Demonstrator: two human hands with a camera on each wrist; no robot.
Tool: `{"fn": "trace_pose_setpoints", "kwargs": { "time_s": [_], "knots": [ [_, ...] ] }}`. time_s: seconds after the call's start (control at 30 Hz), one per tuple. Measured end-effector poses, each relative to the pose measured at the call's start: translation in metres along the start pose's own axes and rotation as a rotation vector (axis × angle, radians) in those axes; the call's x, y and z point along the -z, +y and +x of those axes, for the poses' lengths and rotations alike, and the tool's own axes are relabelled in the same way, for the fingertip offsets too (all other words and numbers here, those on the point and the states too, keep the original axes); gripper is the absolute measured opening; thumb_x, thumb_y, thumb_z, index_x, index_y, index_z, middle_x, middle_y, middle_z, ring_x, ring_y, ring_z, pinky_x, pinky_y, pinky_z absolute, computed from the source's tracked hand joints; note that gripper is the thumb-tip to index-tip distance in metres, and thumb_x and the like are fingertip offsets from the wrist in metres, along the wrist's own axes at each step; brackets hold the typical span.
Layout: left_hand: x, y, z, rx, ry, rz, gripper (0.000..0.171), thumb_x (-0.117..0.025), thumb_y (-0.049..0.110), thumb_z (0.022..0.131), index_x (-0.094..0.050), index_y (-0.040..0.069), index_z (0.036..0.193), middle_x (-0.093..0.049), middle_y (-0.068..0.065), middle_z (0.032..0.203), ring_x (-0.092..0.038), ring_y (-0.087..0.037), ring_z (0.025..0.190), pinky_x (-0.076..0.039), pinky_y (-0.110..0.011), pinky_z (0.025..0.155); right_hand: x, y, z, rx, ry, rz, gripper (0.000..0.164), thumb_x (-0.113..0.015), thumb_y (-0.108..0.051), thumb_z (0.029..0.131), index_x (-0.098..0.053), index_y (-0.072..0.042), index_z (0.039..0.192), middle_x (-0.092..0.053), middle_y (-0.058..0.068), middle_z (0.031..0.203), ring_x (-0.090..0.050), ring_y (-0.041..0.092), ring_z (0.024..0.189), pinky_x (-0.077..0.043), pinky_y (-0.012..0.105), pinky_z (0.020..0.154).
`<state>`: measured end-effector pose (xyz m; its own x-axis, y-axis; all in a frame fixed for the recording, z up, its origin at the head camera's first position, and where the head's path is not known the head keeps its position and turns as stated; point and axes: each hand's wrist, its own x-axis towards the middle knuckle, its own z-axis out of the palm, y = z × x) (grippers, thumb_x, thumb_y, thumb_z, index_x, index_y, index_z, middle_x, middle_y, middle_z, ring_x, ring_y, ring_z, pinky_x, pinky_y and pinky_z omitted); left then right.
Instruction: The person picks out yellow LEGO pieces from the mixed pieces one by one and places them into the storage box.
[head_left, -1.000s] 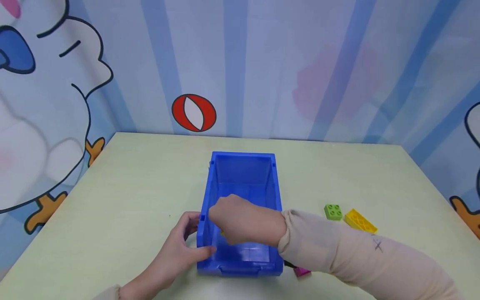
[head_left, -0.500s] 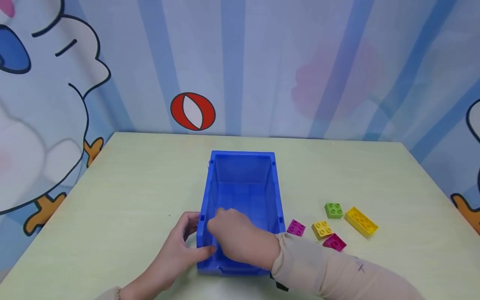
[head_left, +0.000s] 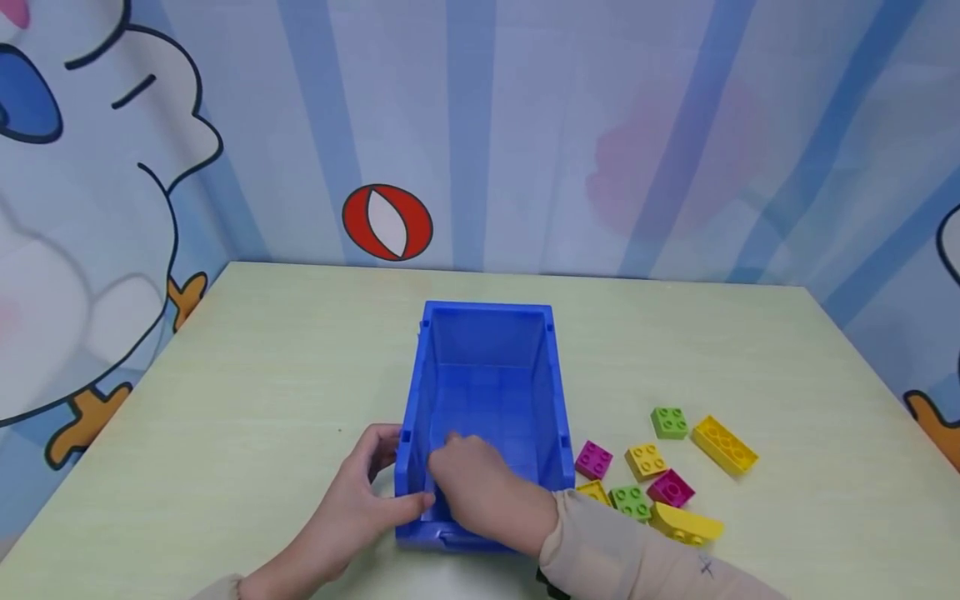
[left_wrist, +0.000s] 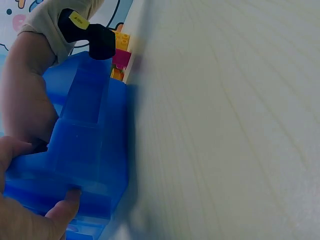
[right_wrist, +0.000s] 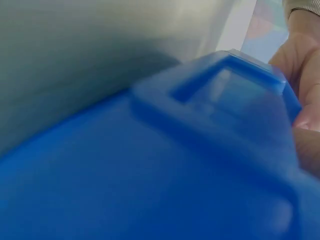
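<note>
In the head view a blue plastic bin (head_left: 486,400) sits mid-table, its low lip towards me. My left hand (head_left: 352,504) grips the near part of its left wall, thumb over the rim and fingers outside. The left wrist view shows the left thumb and fingers (left_wrist: 65,210) against the blue plastic. Reaching over the right wall, my right hand (head_left: 487,492) is down inside the near left part of the bin, knuckles up. Its fingertips are hidden under the hand, and I cannot tell whether they hold anything. The bin's visible far floor is bare.
Right of the bin lie several toy bricks: a green one (head_left: 669,422), a long yellow one (head_left: 724,445), magenta ones (head_left: 594,460) and a curved yellow piece (head_left: 686,523). My right sleeve (head_left: 622,542) crosses beside them. A patterned cloth wall (head_left: 525,150) stands behind the table.
My right hand has shifted lower and nearer in the bin, its forearm swinging frontward and uncovering more bricks. A yellow bit seen below that hand earlier no longer shows. The left hand stays put.
</note>
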<state>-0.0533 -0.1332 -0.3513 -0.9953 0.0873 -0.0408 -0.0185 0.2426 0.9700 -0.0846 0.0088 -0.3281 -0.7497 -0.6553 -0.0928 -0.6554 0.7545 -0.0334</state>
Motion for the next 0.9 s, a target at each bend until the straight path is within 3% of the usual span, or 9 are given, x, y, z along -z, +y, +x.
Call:
{"fn": "trace_pose_setpoints", "kwargs": {
  "time_s": [0.43,0.9],
  "knots": [
    [-0.0005,0.0001,-0.0006,0.007,0.003,-0.004,0.059,-0.077,0.015,0.063,-0.047,0.014,0.114,-0.053,-0.009,0.114,-0.045,-0.025,0.109,-0.027,-0.053,0.099,-0.0092,0.0021,-0.0008,0.016,0.016,0.0,0.011,-0.065,-0.009,0.073,-0.063,-0.009,0.084,-0.057,0.007,0.076,-0.054,0.02,0.067,-0.051,0.033,0.059],
    [-0.0004,-0.0003,-0.0004,-0.009,0.016,0.004,0.059,-0.077,0.014,0.062,-0.047,0.013,0.113,-0.054,-0.009,0.112,-0.047,-0.024,0.106,-0.029,-0.052,0.098,-0.0034,0.0047,-0.0005,0.06,0.062,-0.027,0.009,-0.063,-0.009,0.075,-0.064,-0.011,0.084,-0.056,0.005,0.076,-0.052,0.016,0.067,-0.05,0.029,0.055]
  ]
}}
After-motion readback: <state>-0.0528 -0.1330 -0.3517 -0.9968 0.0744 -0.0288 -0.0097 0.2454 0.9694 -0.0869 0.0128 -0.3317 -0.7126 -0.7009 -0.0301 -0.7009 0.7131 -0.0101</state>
